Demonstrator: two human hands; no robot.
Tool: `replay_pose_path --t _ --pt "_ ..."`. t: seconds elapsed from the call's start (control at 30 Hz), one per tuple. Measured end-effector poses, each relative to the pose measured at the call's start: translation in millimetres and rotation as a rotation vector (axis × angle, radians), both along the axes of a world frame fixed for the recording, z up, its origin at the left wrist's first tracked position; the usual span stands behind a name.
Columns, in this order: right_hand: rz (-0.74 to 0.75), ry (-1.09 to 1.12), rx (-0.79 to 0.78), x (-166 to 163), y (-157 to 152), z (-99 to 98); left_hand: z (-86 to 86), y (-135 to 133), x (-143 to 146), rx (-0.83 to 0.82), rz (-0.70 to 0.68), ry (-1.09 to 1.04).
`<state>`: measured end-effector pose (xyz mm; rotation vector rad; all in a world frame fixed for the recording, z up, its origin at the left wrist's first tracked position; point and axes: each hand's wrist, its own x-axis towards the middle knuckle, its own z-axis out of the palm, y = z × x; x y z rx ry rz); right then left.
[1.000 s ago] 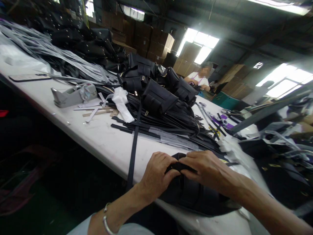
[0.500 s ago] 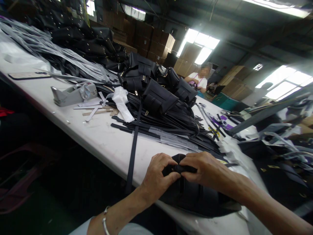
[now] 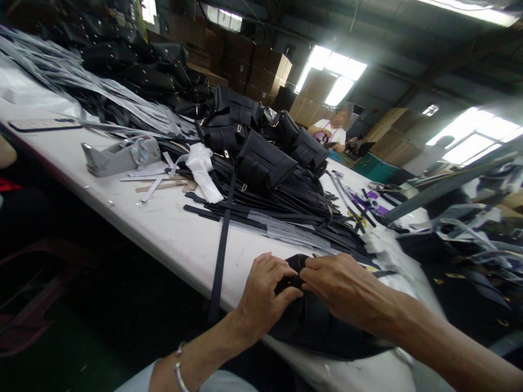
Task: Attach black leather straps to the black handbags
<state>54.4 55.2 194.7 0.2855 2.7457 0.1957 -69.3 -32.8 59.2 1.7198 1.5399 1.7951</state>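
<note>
A black leather bag [image 3: 314,329] lies at the near edge of the white table [image 3: 163,223]. My left hand [image 3: 263,296] pinches the bag's top edge, fingers curled around it. My right hand [image 3: 341,286] grips the same edge from the right, its fingertips meeting the left hand's at a small fitting there that I cannot make out. A silver bracelet [image 3: 178,370] sits on my left wrist.
A long black strap [image 3: 223,245] hangs over the table edge to the left of my hands. Behind lie a heap of black straps [image 3: 302,209], stacked black bags [image 3: 261,147], a grey tape dispenser [image 3: 120,155] and a phone [image 3: 43,125]. A seated person [image 3: 333,130] works far back.
Both hands stay on the bag's top edge; my right fingers have slid a little left toward my left thumb. The view has shifted slightly.
</note>
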Motion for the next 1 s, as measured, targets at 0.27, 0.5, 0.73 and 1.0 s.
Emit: replay_pose_path --t 0.27,0.5,0.73,1.0 --pt "-0.045 -0.024 0.058 -2 -14 -0.2 1.4 3 -5 -0.014 0.024 0.039" --pt "-0.171 0.117 -0.237 5 3 -7.8 5.8 3 -14 -0.009 0.019 0.032" --pt "-0.403 0.299 -0.457 -3 10 -9.4 12.4 4 -18 -0.004 -0.014 0.106" --pt "-0.197 0.131 -0.305 4 5 5.3 12.6 1 -18 -0.050 -0.080 0.184"
